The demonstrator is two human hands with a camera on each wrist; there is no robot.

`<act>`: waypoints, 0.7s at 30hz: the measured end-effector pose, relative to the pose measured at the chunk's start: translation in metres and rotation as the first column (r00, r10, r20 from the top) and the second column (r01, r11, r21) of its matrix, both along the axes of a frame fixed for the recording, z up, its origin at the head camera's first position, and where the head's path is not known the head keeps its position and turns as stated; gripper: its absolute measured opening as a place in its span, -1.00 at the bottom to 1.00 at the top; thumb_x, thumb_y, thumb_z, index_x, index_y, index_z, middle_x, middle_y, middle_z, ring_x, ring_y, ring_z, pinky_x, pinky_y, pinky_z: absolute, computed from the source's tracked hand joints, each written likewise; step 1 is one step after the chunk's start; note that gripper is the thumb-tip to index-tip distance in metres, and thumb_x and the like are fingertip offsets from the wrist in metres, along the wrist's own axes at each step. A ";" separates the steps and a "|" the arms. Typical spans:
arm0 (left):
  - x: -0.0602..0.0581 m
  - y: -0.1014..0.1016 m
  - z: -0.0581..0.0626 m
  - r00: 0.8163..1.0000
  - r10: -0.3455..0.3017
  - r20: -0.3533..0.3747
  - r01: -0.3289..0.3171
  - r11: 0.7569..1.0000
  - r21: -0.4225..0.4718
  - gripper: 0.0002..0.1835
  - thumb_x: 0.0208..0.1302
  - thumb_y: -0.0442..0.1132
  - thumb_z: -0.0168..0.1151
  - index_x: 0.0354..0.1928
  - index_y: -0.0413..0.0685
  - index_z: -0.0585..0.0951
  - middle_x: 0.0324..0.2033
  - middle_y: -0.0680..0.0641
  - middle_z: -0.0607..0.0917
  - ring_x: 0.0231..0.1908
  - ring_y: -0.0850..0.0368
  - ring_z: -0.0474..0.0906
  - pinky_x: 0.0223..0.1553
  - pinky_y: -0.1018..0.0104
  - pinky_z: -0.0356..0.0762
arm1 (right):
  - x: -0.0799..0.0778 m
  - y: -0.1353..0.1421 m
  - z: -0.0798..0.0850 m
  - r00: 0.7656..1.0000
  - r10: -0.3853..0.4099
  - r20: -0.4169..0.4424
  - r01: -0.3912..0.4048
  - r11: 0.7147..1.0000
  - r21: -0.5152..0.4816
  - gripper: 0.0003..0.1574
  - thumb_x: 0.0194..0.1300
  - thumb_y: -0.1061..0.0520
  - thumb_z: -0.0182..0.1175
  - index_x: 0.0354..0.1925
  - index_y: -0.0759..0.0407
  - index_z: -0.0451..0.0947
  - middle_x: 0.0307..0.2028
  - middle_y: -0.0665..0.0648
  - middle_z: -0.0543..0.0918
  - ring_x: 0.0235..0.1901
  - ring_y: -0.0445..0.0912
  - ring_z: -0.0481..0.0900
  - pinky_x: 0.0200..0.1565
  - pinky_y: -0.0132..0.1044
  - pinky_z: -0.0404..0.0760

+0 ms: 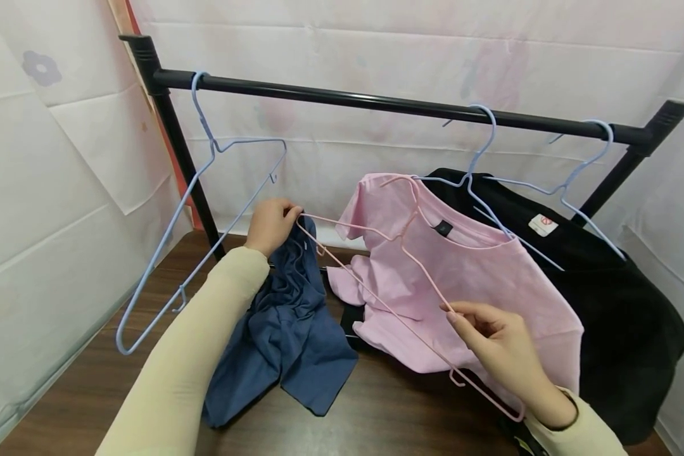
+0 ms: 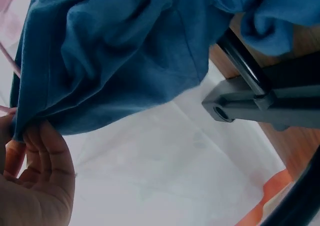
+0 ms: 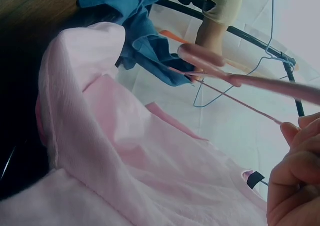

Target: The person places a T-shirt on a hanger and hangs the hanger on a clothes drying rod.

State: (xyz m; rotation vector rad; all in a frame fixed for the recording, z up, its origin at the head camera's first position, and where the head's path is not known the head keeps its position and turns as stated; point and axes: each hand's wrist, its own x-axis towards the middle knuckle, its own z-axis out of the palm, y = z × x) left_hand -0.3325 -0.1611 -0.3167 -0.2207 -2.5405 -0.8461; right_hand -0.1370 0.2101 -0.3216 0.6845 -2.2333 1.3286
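Observation:
My left hand (image 1: pixel 272 225) pinches the top edge of a dark blue garment (image 1: pixel 296 335), which hangs bunched below it with its lower part spread over the table. One end of a pink wire hanger (image 1: pixel 370 294) meets the garment at those fingertips; whether they grip the wire too, I cannot tell. On the hanger's other shoulder, my right hand (image 1: pixel 498 345) pinches the wire between thumb and fingers. The hanger's hook points up and left, in front of a pink T-shirt (image 1: pixel 467 278). In the left wrist view, fingers hold the blue cloth (image 2: pixel 125 60) at its corner.
A black rail (image 1: pixel 330 95) crosses above the table. On its left hangs a bare blue hanger (image 1: pixel 171 221). Blue hangers at the right carry the pink T-shirt and a black garment (image 1: pixel 621 329). White cloth walls (image 1: pixel 45 190) stand around a brown wooden tabletop (image 1: pixel 393 405).

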 end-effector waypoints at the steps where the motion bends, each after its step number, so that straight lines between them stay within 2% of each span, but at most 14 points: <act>1: 0.000 0.001 0.000 1.000 -0.004 -0.009 0.004 1.000 -0.013 -0.69 0.45 -0.12 0.12 -0.17 -0.19 0.73 -0.25 -0.19 0.75 -0.25 -0.08 0.61 -0.14 0.05 0.54 | 0.000 -0.001 0.000 1.000 -0.005 0.003 0.005 1.000 -0.001 -0.73 0.16 0.47 0.28 -0.23 0.20 0.73 -0.69 -0.15 0.39 -0.71 -0.35 0.25 -0.70 -0.35 0.22; 8: 0.004 0.010 0.004 0.998 -0.046 -0.049 0.044 0.998 -0.042 -0.70 0.44 -0.12 0.13 -0.12 -0.19 0.74 -0.19 -0.20 0.74 -0.14 -0.10 0.63 -0.06 0.02 0.55 | -0.002 -0.005 0.000 1.000 -0.004 0.010 0.004 1.000 -0.013 -0.76 0.18 0.45 0.28 -0.23 0.21 0.73 -0.69 -0.17 0.39 -0.71 -0.37 0.25 -0.72 -0.34 0.21; 15: 0.012 0.020 0.010 0.995 -0.076 -0.069 0.074 0.997 -0.028 -0.71 0.44 -0.13 0.13 -0.12 -0.16 0.74 -0.21 -0.19 0.73 -0.20 -0.08 0.62 -0.12 0.03 0.56 | -0.005 -0.009 0.000 1.000 -0.004 0.023 0.004 1.000 -0.027 -0.78 0.21 0.42 0.28 -0.22 0.20 0.73 -0.69 -0.17 0.39 -0.71 -0.37 0.24 -0.72 -0.33 0.20; 21: 0.013 0.021 0.009 0.994 -0.079 -0.077 0.077 0.997 -0.031 -0.71 0.44 -0.13 0.12 -0.12 -0.17 0.73 -0.20 -0.18 0.72 -0.19 -0.07 0.62 -0.11 0.05 0.56 | -0.004 -0.009 0.005 0.999 0.017 0.045 -0.016 0.999 -0.030 -0.79 0.23 0.42 0.26 -0.21 0.22 0.72 -0.67 -0.18 0.40 -0.70 -0.37 0.25 -0.71 -0.32 0.22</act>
